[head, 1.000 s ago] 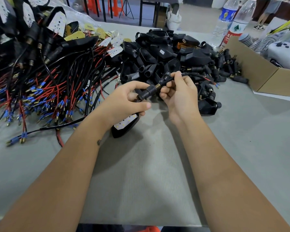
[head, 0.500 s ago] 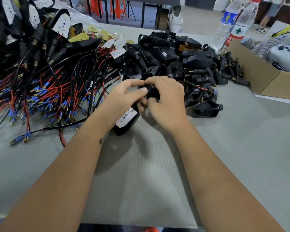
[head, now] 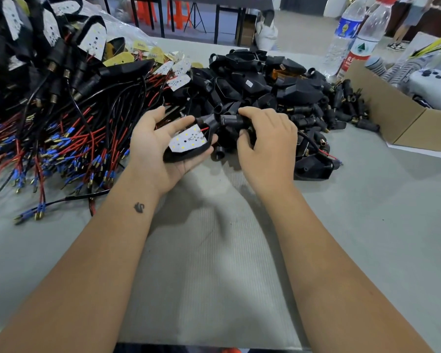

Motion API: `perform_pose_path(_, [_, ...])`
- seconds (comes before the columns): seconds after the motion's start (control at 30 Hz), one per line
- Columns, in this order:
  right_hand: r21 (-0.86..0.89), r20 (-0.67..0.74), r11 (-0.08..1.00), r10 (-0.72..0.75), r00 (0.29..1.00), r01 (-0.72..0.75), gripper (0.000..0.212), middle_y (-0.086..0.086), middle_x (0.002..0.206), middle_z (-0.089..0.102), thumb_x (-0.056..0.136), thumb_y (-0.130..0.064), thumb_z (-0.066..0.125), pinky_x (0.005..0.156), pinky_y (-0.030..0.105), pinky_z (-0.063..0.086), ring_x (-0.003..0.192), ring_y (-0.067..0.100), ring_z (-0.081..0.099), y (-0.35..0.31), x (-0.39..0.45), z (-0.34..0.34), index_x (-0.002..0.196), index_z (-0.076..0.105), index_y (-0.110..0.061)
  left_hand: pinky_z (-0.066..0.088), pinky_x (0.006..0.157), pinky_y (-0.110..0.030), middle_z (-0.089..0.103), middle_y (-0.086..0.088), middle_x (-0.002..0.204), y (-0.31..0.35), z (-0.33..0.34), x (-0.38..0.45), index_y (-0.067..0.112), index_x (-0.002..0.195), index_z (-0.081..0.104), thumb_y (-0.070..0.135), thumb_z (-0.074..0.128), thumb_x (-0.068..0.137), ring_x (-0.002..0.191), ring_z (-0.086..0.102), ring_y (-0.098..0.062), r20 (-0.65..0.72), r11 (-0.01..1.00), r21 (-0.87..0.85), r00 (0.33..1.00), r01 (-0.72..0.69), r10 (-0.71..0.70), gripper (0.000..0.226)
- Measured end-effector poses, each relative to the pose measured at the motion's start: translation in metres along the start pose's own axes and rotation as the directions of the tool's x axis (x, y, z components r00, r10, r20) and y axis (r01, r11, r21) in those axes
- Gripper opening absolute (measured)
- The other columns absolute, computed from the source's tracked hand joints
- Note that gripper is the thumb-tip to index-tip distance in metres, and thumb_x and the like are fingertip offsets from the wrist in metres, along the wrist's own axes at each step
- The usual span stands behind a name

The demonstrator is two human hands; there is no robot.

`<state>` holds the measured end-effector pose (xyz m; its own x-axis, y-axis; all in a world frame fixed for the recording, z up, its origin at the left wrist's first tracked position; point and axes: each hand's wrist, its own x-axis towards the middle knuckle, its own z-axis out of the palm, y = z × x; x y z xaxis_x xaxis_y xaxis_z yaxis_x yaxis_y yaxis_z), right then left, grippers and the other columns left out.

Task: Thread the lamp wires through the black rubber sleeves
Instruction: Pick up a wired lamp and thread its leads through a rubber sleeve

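I see my left hand [head: 161, 146] palm up and relaxed, cradling the lamp [head: 187, 146] with its LED board facing up. My right hand [head: 266, 138] curls around the black rubber sleeve [head: 231, 121] at the lamp's stem, above the tabletop [head: 367, 225].

Two hands (left [head: 161, 149], right [head: 267, 146]), one held lamp [head: 189, 146], two water bottles [head: 362, 39], one cardboard box [head: 402, 118], uncounted piled black sleeves [head: 255, 80], wires [head: 69, 138]
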<state>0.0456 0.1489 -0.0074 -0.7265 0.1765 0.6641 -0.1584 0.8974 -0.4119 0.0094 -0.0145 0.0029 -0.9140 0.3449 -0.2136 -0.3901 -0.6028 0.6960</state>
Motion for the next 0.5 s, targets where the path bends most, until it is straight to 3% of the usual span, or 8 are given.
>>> perform_pose_path(0.1, [-0.026,-0.032,1.0,0.016,0.999,-0.017,0.034,0.002,0.109,0.064,0.088,-0.011,0.059,0.097,0.034,0.032,0.108,0.027,0.054,-0.002,0.001,-0.002,0.121,0.065,-0.016,0.06,0.074,-0.043,0.065,-0.025,0.119,-0.003,0.0,0.003,-0.006,0.127,0.053,0.042,0.039,0.099,0.104,0.066,-0.041,-0.047,0.976,-0.203,0.996,-0.081,0.073,0.057])
perform_pose_path(0.23, [-0.067,0.002,0.998,-0.003,1.0,0.003,0.033,0.005,0.108,0.063,0.089,-0.012,0.06,0.09,0.035,0.035,0.103,0.028,0.055,-0.004,0.001,-0.001,0.121,0.064,-0.014,0.058,0.086,-0.038,0.062,-0.025,0.125,-0.005,-0.001,0.006,-0.005,0.131,0.05,0.039,0.047,0.097,0.113,0.063,-0.038,0.011,0.92,-0.378,0.993,-0.101,0.113,0.056])
perform_pose_path(0.37, [-0.09,0.055,0.995,-0.029,0.998,0.034,0.034,0.008,0.112,0.061,0.091,-0.014,0.059,0.091,0.037,0.039,0.106,0.03,0.054,-0.008,0.003,0.001,0.125,0.062,-0.012,0.051,0.099,-0.04,0.065,-0.025,0.118,-0.007,0.002,0.004,-0.007,0.123,0.053,0.017,0.05,0.096,0.107,0.067,-0.035,0.026,0.917,-0.375,0.987,-0.138,0.159,0.036])
perform_pose_path(0.5, [-0.07,0.062,0.996,-0.05,0.997,0.055,0.035,0.009,0.107,0.062,0.093,-0.018,0.057,0.087,0.042,0.042,0.101,0.031,0.055,-0.021,0.013,-0.001,0.128,0.062,-0.015,0.055,0.091,-0.037,0.07,-0.022,0.105,-0.014,0.005,0.003,-0.009,0.109,0.054,0.003,0.039,0.094,0.102,0.069,-0.031,0.092,0.951,-0.296,0.988,-0.093,0.126,0.024])
